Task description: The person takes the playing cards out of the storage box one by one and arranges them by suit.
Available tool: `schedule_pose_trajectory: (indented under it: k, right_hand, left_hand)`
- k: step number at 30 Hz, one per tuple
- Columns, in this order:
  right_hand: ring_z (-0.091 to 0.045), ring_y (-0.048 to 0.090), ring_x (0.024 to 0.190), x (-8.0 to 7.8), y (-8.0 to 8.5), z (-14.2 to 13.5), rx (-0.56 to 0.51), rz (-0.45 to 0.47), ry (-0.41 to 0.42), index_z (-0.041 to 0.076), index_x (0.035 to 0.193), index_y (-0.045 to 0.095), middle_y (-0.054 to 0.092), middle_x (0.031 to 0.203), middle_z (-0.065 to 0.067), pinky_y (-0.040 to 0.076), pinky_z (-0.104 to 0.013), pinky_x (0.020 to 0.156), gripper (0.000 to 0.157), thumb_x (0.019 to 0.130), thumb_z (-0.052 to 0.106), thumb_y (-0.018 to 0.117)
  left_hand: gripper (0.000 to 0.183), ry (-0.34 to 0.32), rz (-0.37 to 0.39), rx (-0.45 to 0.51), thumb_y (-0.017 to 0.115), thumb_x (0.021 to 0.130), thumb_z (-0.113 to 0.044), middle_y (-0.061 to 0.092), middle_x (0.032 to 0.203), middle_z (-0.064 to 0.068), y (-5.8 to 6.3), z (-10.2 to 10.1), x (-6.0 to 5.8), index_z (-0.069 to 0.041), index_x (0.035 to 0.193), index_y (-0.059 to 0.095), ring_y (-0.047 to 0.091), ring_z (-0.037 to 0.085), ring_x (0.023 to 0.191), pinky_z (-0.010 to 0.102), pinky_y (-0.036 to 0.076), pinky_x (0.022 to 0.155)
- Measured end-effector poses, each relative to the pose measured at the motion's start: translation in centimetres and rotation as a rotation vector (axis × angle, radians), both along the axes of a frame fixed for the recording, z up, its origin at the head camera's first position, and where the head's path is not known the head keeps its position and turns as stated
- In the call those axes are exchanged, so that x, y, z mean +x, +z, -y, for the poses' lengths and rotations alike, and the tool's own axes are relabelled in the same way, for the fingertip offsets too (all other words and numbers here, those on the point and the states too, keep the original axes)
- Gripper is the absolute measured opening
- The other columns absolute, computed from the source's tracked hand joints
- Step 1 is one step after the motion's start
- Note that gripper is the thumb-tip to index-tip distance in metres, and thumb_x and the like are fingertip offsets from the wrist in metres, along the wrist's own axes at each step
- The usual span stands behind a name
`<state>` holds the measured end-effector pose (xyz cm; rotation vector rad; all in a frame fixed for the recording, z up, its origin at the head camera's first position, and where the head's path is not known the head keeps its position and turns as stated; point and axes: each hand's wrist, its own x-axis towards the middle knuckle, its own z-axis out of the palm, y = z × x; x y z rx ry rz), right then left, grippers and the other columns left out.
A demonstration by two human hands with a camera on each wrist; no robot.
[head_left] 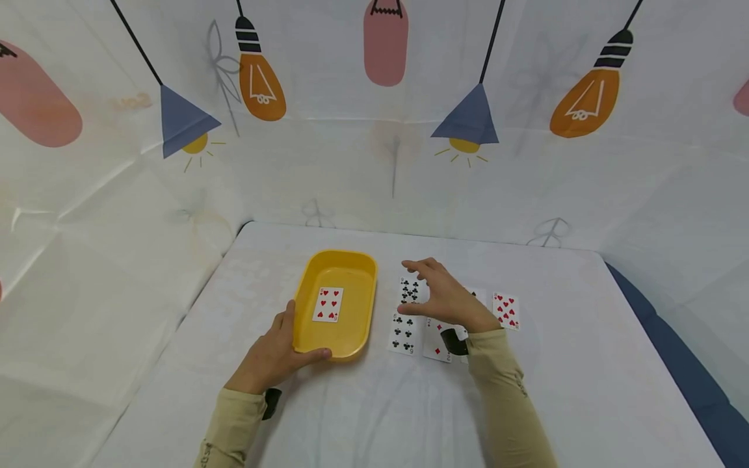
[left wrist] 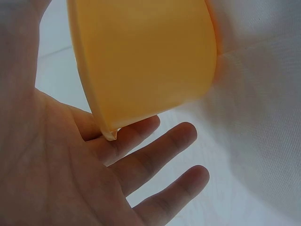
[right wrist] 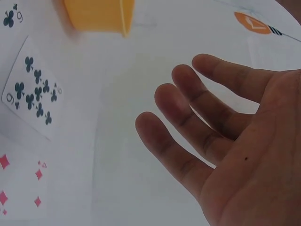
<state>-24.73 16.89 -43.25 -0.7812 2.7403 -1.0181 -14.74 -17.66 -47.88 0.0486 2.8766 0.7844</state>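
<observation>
My left hand holds the near left corner of a yellow tray, thumb on its near rim and fingers along its left side. In the left wrist view, several fingers extend beside the tray wall. A six of hearts lies face up inside the tray. My right hand hovers above the laid-out cards, fingers spread from the thumb, holding nothing. Around it lie a nine of clubs, a six of clubs and a diamonds card; the hand and wrist partly hide others.
A hearts card lies at the right end of the card group. The white-covered table stands against a printed fabric wall. Dark blue material shows past the table's right edge.
</observation>
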Motion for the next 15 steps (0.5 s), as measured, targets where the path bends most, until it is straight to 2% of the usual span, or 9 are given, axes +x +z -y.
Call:
schedule_pose_trajectory:
  k: [5,9,15]
  right_hand:
    - [-0.026,0.051,0.123,-0.3,-0.4,1.7,-0.008,0.012,0.021,0.02,0.154,0.043,0.045,0.144,-0.004,0.049,-0.046,0.098,0.091,0.079,0.052,0.085]
    - [-0.028,0.051,0.123,-0.5,-0.6,2.9,-0.023,0.004,0.036,0.017,0.153,0.044,0.046,0.143,-0.005,0.05,-0.045,0.097,0.089,0.08,0.048,0.085]
    - [-0.022,0.051,0.121,-0.5,-0.8,4.6,-0.049,0.009,0.038,0.019,0.152,0.046,0.048,0.141,-0.003,0.052,-0.042,0.092,0.086,0.08,0.044,0.086]
  left_hand:
    - [0.136,-0.003,0.0,0.001,0.072,0.074,-0.077,0.034,0.153,0.031,0.0,0.0,0.0,0.004,0.16,0.004,0.062,0.043,0.104,0.059,0.049,0.096]
    - [0.135,0.0,0.004,0.003,0.072,0.075,-0.076,0.034,0.153,0.031,0.1,-0.1,0.0,0.004,0.16,0.004,0.061,0.042,0.105,0.058,0.049,0.097]
    - [0.134,0.005,0.011,0.004,0.072,0.076,-0.076,0.033,0.154,0.03,0.0,-0.1,0.0,0.004,0.16,0.003,0.06,0.044,0.108,0.058,0.049,0.097]
